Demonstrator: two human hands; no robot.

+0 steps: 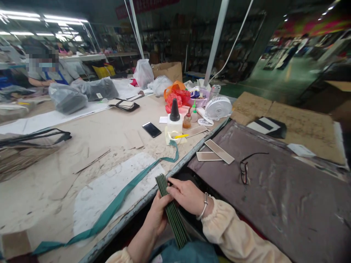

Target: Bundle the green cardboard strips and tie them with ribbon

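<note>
A bundle of long dark green strips (175, 223) lies side by side over my lap, close to the table edge. My left hand (160, 210) is wrapped around the bundle from the left, its thumb across the top face. From the right, my right hand (186, 195) has its fingers closed on the upper part of the same bundle. What these strips are made of I cannot tell. Beyond the bundle a long teal ribbon (123, 195) trails over the table, reaching up to a white glue bottle with a black cone top (174, 118).
On the table are a phone (151, 129), a small white fan (218, 108), a bottle of amber liquid (187, 120) and a purple basket (201, 98). To the right, eyeglasses (244, 171) and two beige strips (219, 151) lie on a brown surface. A co-worker (49, 69) sits at the far left.
</note>
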